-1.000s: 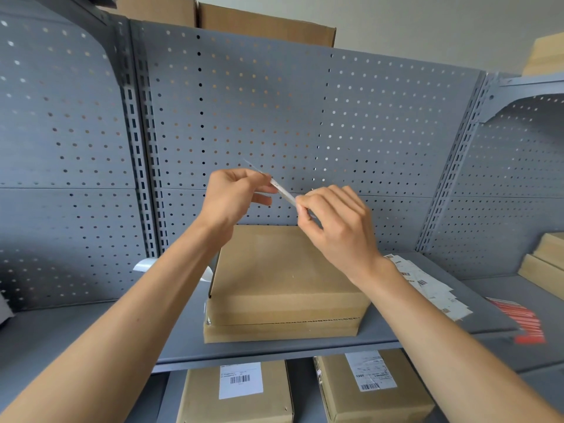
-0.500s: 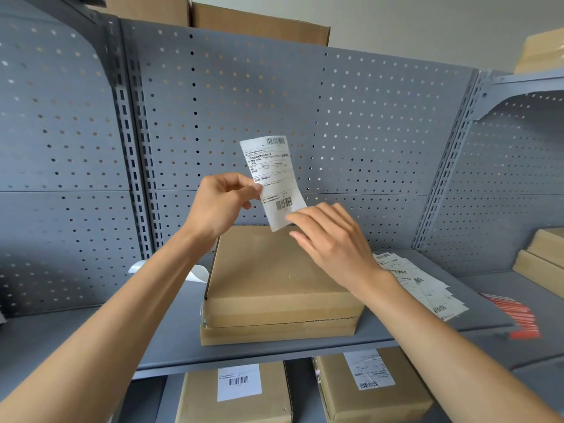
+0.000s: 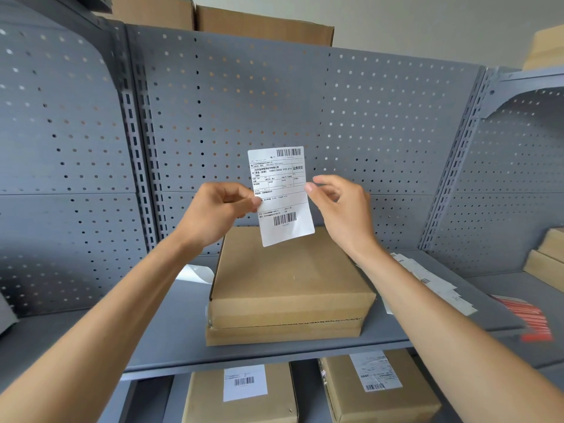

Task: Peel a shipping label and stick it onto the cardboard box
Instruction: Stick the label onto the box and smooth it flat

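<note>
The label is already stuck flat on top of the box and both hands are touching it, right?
Not quite. The head view shows the label held up in the air above the box, not stuck on it. The left hand and right hand do both touch its edges.

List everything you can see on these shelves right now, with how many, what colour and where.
White shipping label: one, held upright above the box.
Brown cardboard box: one, unlabelled top, middle of the grey metal shelf.
Loose white labels: a pile, on the shelf right of the box.
White backing sheet: one, left of the box.
Red barcode strip: one, far right.
Labelled brown boxes: two, lower shelf.
Grey pegboard panels: behind.
Left hand: pinches the label's left edge.
Right hand: fingertips at its right edge.
</note>
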Available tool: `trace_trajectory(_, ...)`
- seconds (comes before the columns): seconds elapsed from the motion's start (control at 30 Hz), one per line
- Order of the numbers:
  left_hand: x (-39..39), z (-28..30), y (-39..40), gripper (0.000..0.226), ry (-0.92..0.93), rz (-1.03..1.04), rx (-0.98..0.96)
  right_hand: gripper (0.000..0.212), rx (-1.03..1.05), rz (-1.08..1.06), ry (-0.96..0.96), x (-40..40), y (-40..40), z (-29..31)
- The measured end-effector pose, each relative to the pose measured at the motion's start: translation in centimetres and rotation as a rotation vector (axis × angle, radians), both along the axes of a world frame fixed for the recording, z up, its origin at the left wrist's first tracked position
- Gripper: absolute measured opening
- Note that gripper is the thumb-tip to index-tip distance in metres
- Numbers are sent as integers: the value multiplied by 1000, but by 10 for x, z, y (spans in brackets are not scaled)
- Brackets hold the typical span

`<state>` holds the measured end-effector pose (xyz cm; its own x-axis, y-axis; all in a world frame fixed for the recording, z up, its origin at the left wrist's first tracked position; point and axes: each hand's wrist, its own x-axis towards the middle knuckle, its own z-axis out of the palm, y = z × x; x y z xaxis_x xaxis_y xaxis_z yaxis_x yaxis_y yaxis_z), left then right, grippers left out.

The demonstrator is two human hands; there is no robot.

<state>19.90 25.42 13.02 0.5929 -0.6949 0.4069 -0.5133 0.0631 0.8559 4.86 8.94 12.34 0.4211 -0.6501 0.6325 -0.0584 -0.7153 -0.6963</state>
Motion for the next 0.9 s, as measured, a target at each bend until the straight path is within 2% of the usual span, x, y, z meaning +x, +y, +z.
trace_trajectory(0.17, 6, -1, 3, 14, -4, 16, -11, 30, 55, 41, -18, 10, -1, -2)
trace_trajectory(0.27, 6, 0, 5, 15, -13, 18, -13, 33, 69, 44, 36, 14, -2, -1)
trace_trajectory(0.43, 13, 0, 9, 15, -3, 18, 4, 19, 128, 93, 8, 22, -2, -1)
trace_trajectory(0.77, 17, 2, 11, 22, 39, 130, -30, 24, 80, 135, -2, 14, 12, 8)
trace_trajectory(0.9, 11, 3, 3, 25, 111, 141, -83, 25, 99, 119, 86, 5, 12, 18)
